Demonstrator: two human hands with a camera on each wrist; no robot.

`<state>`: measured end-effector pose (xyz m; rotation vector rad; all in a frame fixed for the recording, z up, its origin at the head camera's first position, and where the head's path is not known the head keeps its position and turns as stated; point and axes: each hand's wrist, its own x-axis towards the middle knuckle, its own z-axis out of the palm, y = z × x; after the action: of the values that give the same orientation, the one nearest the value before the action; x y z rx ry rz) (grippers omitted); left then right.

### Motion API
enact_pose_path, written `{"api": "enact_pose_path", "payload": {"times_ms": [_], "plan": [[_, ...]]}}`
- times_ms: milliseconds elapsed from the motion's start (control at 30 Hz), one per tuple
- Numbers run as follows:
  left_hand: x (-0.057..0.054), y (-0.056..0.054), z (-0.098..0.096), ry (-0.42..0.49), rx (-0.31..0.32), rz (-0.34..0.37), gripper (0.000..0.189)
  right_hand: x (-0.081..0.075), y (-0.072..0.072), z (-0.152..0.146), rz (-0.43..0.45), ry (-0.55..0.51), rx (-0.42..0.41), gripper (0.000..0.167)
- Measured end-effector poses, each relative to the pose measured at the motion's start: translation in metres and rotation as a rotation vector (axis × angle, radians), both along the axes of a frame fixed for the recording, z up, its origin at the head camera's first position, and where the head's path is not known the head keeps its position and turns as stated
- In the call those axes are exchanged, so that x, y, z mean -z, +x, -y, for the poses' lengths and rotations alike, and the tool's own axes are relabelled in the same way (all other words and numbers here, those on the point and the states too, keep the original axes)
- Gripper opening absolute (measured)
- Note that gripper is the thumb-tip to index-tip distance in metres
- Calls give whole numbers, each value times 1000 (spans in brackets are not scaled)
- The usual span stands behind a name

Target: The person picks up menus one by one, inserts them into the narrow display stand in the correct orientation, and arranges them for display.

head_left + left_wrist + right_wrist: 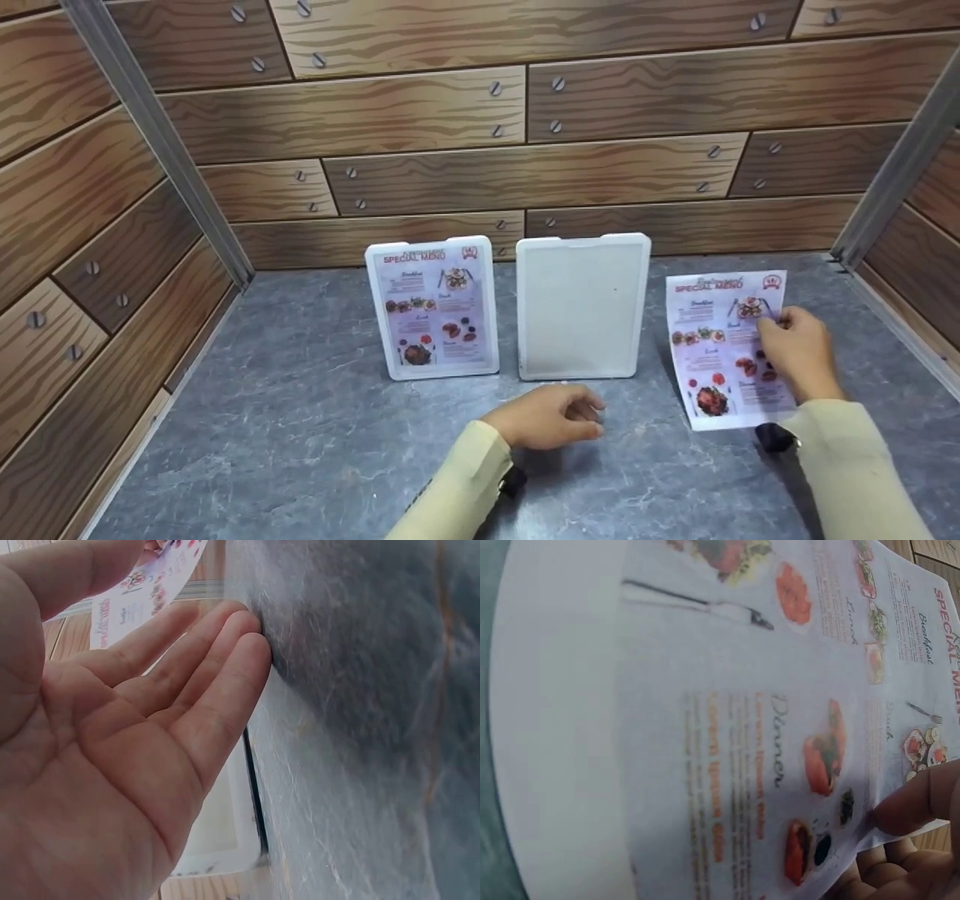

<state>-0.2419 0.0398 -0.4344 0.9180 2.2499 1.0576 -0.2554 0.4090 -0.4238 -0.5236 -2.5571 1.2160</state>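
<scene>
On the right, my right hand point(802, 356) pinches a printed menu sheet point(705, 360) by its right edge, thumb on the printed face. The right wrist view shows the sheet point(735, 727) bowing, with the thumb point(915, 802) pressed on it and the other fingers behind. My left hand point(551, 416) hovers or rests just in front of a blank white menu holder point(583, 307), fingers loosely bent, holding nothing. Its palm point(120, 750) faces the camera in the left wrist view; the fingertips lie near the tabletop. Left of the blank holder stands another white holder with a menu point(435, 307) in it.
The grey marbled tabletop point(262, 420) reaches back to a wall printed with wooden planks point(420, 180). Metal corner posts point(161, 142) stand at both rear corners. A dark wrist device point(513, 480) sits under the left cuff, and another point(774, 437) under the right.
</scene>
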Motion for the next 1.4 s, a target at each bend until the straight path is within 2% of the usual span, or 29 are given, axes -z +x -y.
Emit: {"api": "enact_pose_path", "payload": {"times_ms": [233,533,867,967,1200,1400], "plan": [[-3,-4,1,10,3,13,38,-6,-3,7,-63,-8,25,27],[-1,-3,4,17,-4,32,36,-9,-4,15,-53,-56,19,31],[-2,-3,5,47,-7,26,35,-21,0,29,-112,-157,-9,28],[-3,-3,6,64,-42,9,35,-23,0,34,-136,-185,-36,26],[-6,-2,5,158,-189,-54,33,-29,0,50,-207,-237,-98,12],[-7,-5,6,185,-255,-101,33,-32,3,71,-190,-295,-207,11]]}}
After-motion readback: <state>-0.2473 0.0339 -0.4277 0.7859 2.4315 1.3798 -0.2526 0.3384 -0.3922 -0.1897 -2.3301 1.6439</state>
